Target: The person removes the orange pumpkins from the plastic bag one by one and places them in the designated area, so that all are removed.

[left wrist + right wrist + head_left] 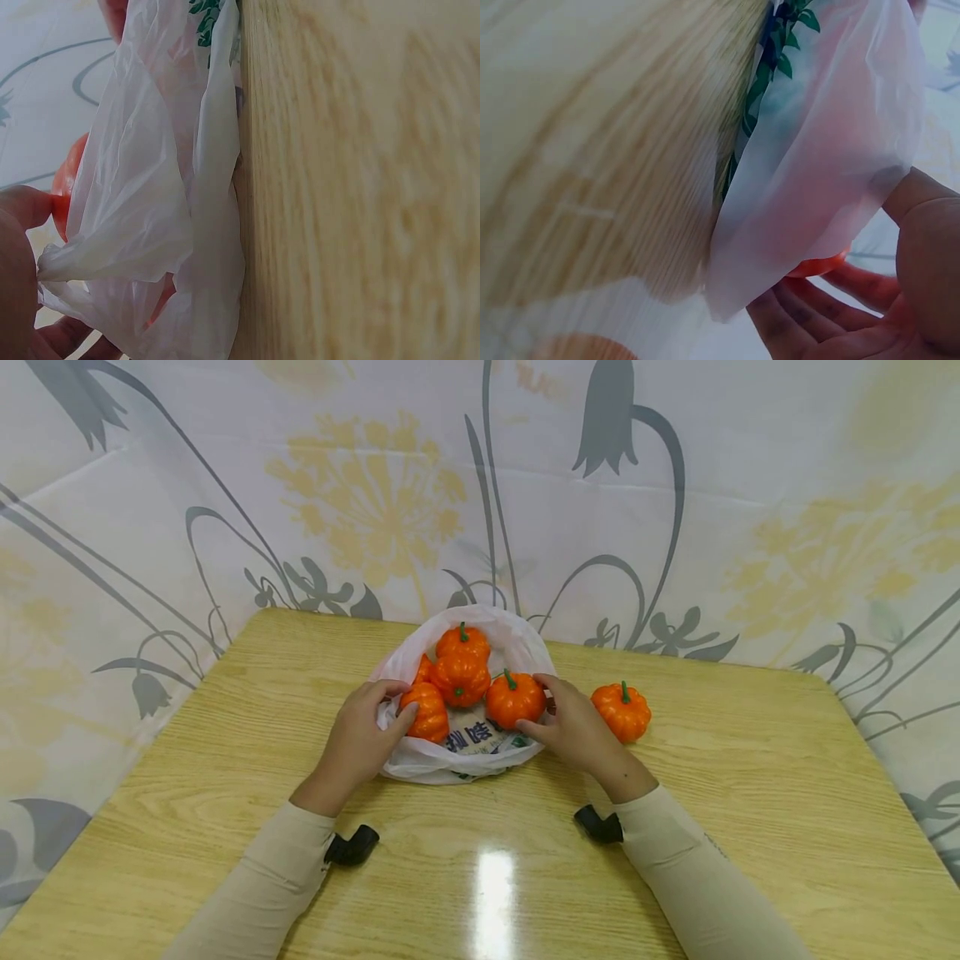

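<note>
A white plastic bag [442, 768] lies wide open on the table with several small orange pumpkins inside. At its left side my left hand [360, 731] grips one pumpkin [426, 717], thumb and fingers around it. My right hand [573, 722] holds another pumpkin [516, 702] with a green stem, at the bag's right side. Between and behind these two sit more pumpkins [461, 681] in the bag. In both wrist views the bag's thin wall hides most of the held pumpkins, and the left thumb [30, 206] touches orange skin above the rim.
One more pumpkin [622, 712] stands on the wooden table [750, 793], outside the bag, to the right of my right hand. A flower-patterned cloth [525, 502] hangs behind the table. Dark printing [472, 737] shows on the bag's inside.
</note>
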Motion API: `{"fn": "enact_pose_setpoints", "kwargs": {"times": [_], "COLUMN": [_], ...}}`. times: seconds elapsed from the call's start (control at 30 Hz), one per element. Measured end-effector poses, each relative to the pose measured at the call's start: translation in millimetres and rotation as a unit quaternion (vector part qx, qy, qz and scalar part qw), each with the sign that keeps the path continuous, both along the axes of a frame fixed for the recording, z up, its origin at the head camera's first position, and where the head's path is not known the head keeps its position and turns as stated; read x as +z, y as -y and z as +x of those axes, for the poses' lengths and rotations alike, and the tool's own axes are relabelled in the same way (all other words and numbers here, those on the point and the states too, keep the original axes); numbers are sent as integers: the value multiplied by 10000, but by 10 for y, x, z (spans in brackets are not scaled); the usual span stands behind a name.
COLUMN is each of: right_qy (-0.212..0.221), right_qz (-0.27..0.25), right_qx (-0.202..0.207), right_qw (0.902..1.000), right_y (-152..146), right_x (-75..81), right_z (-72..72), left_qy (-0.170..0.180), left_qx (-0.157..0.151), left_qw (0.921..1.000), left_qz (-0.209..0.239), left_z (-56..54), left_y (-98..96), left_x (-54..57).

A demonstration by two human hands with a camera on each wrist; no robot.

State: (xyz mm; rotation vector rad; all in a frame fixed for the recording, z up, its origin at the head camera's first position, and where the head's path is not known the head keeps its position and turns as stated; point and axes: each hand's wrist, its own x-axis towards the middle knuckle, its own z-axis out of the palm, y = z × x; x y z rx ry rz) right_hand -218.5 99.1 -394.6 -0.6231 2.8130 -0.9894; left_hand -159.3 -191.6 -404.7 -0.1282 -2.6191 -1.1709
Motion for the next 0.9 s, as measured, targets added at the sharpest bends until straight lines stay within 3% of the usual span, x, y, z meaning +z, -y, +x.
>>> {"fn": "enact_pose_setpoints", "kwargs": {"times": [0.27, 0.9], "right_qy": [9, -189], "right_qz": [-242, -697], "right_qx": [-14, -250], "right_qw": [9997, 9971], "right_y": [-51, -189], "right_x": [4, 141], "right_z": [63, 382], "left_qy": [-18, 81], "left_qx": [-24, -14], "left_qw": [10000, 9999], "left_qz": [-70, -91], "left_z": [11, 19], "left_y": [-15, 8], "left_x": [9, 7]}}
